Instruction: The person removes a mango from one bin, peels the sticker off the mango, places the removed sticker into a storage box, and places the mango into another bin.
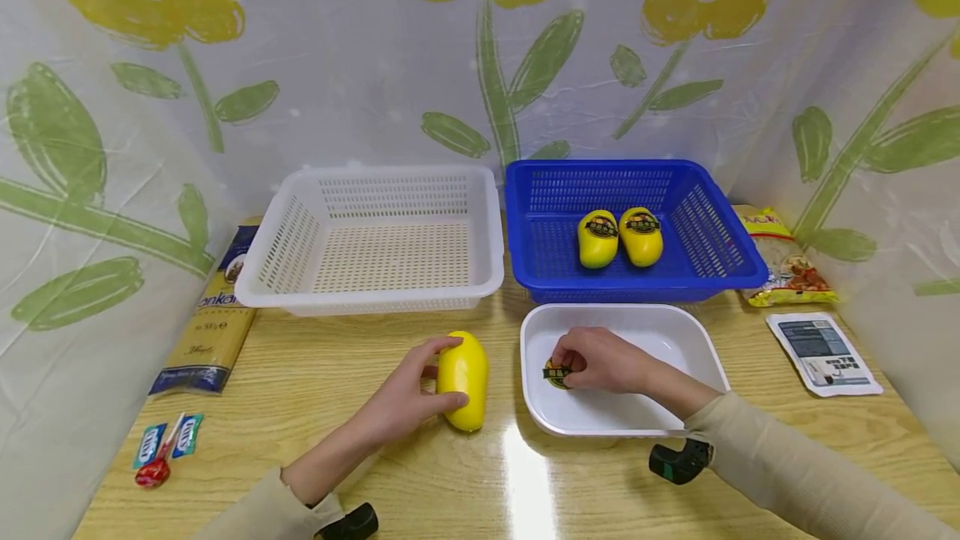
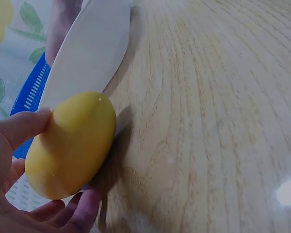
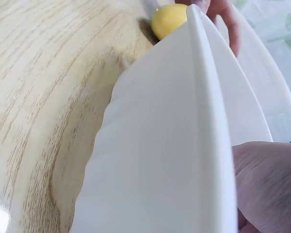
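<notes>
My left hand (image 1: pixel 401 398) grips a plain yellow mango (image 1: pixel 471 377) on the table, thumb and fingers on opposite sides. The left wrist view shows this mango (image 2: pixel 70 145) from close up, with no label on its visible side. Inside the shallow white tray (image 1: pixel 682 348), my right hand (image 1: pixel 611 363) pinches a round black-and-gold sticker (image 1: pixel 553 374) near the left end. In the right wrist view the tray wall (image 3: pixel 150 141) hides the fingertips and the sticker. Two mangoes with black labels, one on the left (image 1: pixel 597 240) and one on the right (image 1: pixel 642 240), lie in the blue basket (image 1: pixel 547 244).
A white basket (image 1: pixel 393 261) stands at the back left. Along the left side lie a pasta packet (image 1: pixel 213 323), a red lollipop (image 1: pixel 153 472) and small blue wrapped sweets (image 1: pixel 186 436). On the right are a noodle packet (image 1: pixel 787 265) and a white pouch (image 1: pixel 823 354).
</notes>
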`<state>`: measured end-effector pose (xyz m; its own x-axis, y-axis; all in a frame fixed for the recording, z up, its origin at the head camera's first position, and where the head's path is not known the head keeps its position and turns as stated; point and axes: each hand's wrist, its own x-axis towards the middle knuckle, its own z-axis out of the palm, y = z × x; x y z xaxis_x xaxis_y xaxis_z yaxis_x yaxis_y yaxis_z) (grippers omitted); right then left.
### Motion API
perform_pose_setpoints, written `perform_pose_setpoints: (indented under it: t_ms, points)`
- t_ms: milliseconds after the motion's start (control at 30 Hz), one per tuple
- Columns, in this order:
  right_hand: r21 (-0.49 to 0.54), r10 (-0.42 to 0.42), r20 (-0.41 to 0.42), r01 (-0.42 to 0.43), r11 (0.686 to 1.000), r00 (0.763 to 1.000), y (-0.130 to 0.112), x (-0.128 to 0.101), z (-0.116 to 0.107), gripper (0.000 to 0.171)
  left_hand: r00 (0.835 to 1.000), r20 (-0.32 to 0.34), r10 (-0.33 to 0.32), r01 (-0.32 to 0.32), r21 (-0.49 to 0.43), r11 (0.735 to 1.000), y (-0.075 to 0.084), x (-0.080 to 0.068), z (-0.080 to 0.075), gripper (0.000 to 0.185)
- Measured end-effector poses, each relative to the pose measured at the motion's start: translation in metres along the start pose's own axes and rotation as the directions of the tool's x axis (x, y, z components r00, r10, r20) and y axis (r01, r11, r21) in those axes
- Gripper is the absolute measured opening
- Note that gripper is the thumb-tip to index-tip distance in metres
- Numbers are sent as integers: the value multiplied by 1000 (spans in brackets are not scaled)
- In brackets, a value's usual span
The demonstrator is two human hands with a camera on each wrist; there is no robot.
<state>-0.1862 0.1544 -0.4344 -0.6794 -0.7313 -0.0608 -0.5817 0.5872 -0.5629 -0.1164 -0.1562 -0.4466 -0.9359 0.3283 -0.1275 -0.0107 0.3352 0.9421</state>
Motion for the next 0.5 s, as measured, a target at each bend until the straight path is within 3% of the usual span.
perform_pose_setpoints:
  t_ms: [233, 400, 500]
  points:
    - [-7, -15, 4, 15, 1000, 1000, -8, 1, -5, 12, 999, -6, 45, -46, -15, 999, -1, -4, 0, 64]
    - [8, -2, -19, 2, 1000, 1000, -20, 2, -15, 11, 1000, -27, 9, -10, -27, 1000, 0, -6, -3, 63]
    - [44, 21, -45, -19, 999, 999, -30, 4, -21, 12, 999, -51, -12, 13, 23, 1000, 4, -8, -12, 61]
